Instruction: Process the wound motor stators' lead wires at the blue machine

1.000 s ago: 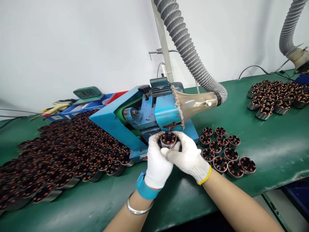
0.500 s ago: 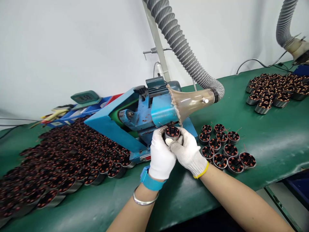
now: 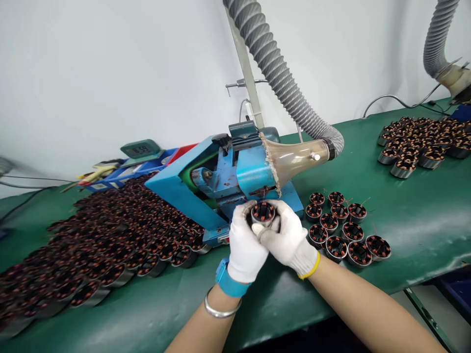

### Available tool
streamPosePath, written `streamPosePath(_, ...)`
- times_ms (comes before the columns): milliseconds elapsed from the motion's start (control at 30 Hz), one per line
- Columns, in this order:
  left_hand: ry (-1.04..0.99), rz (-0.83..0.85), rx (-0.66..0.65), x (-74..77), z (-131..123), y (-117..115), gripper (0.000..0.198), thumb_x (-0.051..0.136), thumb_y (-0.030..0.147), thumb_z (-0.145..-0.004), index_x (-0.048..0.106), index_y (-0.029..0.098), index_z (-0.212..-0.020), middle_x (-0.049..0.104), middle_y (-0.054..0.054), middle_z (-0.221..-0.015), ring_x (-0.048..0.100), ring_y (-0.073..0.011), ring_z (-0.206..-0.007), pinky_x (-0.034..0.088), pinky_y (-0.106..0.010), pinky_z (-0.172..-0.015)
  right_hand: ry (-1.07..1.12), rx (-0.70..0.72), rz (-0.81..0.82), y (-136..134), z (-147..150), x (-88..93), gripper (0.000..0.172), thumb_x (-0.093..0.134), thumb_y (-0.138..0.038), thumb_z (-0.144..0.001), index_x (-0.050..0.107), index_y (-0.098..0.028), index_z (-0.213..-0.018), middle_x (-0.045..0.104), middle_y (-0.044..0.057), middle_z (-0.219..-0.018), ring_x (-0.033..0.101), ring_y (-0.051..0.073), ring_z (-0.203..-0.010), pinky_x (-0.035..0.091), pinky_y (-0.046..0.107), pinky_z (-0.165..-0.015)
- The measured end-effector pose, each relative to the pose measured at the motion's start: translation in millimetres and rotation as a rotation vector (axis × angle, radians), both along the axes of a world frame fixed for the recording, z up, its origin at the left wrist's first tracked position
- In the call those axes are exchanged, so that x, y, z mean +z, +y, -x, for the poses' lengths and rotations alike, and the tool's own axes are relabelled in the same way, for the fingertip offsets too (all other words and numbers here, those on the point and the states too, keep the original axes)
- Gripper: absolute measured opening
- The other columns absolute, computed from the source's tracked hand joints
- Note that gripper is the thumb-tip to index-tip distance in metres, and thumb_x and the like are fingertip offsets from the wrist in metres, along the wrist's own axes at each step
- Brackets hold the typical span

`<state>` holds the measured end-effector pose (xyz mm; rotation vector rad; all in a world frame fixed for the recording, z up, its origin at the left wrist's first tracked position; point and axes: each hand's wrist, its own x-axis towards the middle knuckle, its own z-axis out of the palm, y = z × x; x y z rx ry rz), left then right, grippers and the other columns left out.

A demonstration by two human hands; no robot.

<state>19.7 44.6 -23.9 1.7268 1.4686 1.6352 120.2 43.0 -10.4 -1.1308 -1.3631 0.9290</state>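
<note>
Between both gloved hands I hold one motor stator point(image 3: 263, 213), a short metal ring with copper windings and a black inner core facing up. My left hand point(image 3: 247, 245) is closed around its left side. My right hand point(image 3: 289, 238) grips the right side, its thumb pressed against the front wall. The stator is right in front of the blue grinding machine point(image 3: 253, 169), just below its hood; whether it touches the machine I cannot tell. Thin wire ends stick up behind the ring.
A large mass of stators point(image 3: 121, 245) covers the bench's left side. Several more stators point(image 3: 342, 225) stand right of my hands, and another group point(image 3: 423, 142) lies farther right. A grey hose point(image 3: 279, 68) runs up from the clear funnel point(image 3: 298, 159). A digital clock point(image 3: 140, 148) sits behind blue bins.
The view has shifted slightly, so the machine and bench appear a little lower and to the right. Both hands keep their hold on the stator, nearly unmoved.
</note>
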Motion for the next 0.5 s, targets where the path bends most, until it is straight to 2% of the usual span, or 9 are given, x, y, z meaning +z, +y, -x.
streamPosePath(67, -0.215, 0.066, -0.034, -1.2, 6, -14, 0.054, 0.082, 0.03, -0.059, 0.055, 0.021, -0.105, 0.065, -0.004, -0.099, 0.064, -0.022, -0.092, 0.051, -0.037, -0.086, -0.076, 0.054, -0.043, -11, -3, -0.5, 0.055, 0.072, -0.033, -0.057, 0.059, -0.019, -0.108, 0.063, 0.008, -0.105, 0.062, 0.026, -0.096, 0.052, 0.042, -0.088)
streamPosePath(133, -0.488, 0.194, -0.098, -1.7, 16, -29, 0.05, 0.083, 0.035, -0.06, 0.059, 0.021, -0.102, 0.067, -0.003, -0.096, 0.064, -0.0208, -0.088, 0.052, -0.035, -0.083, -0.101, 0.186, -0.147, -19, -8, -3.7, 0.059, 0.074, -0.039, -0.057, 0.058, -0.019, -0.11, 0.062, 0.008, -0.105, 0.062, 0.027, -0.096, 0.052, 0.042, -0.087)
streamPosePath(233, -0.914, 0.394, -0.238, -5.1, 39, -49, 0.048, 0.077, 0.048, -0.065, 0.065, 0.021, -0.102, 0.068, -0.005, -0.1, 0.065, -0.0212, -0.088, 0.053, -0.036, -0.079, -0.108, 0.364, -0.269, -25, -13, -10.9, 0.057, 0.066, -0.055, -0.071, 0.056, -0.02, -0.115, 0.061, 0.008, -0.109, 0.062, 0.026, -0.099, 0.051, 0.041, -0.089)
streamPosePath(300, -1.094, 0.426, -0.265, -10.7, 61, -62, 0.049, 0.075, 0.053, -0.067, 0.067, 0.023, -0.105, 0.067, -0.006, -0.108, 0.065, -0.0204, -0.091, 0.053, -0.034, -0.078, -0.184, 0.394, -0.281, -26, -14, -15.0, 0.056, 0.058, -0.06, -0.078, 0.053, -0.022, -0.119, 0.06, 0.009, -0.112, 0.062, 0.026, -0.101, 0.051, 0.041, -0.089)
streamPosePath(367, -1.049, 0.388, -0.182, -17.8, 89, -77, 0.051, 0.076, 0.052, -0.066, 0.068, 0.025, -0.108, 0.068, -0.005, -0.11, 0.064, -0.0182, -0.09, 0.053, -0.03, -0.075, -0.287, 0.398, -0.293, -29, -15, -18.6, 0.054, 0.053, -0.06, -0.082, 0.05, -0.024, -0.122, 0.06, 0.009, -0.115, 0.061, 0.027, -0.104, 0.052, 0.041, -0.087)
streamPosePath(433, -0.795, 0.366, -0.035, -24.9, 124, -94, 0.059, 0.079, 0.051, -0.061, 0.068, 0.021, -0.11, 0.07, -0.006, -0.103, 0.064, -0.0188, -0.086, 0.052, -0.028, -0.074, -0.385, 0.387, -0.295, -30, -18, -24.7, 0.048, 0.051, -0.056, -0.085, 0.049, -0.027, -0.123, 0.06, 0.008, -0.118, 0.062, 0.028, -0.105, 0.054, 0.041, -0.084)
streamPosePath(500, -0.485, 0.413, 0.168, -31.0, 165, -114, 0.065, 0.078, 0.053, -0.059, 0.067, 0.015, -0.11, 0.072, -0.008, -0.096, 0.064, -0.0225, -0.087, 0.052, -0.031, -0.078, -0.48, 0.359, -0.285, -27, -22, -36.8, 0.044, 0.054, -0.054, -0.083, 0.053, -0.03, -0.121, 0.063, 0.006, -0.117, 0.064, 0.029, -0.101, 0.056, 0.039, -0.075)
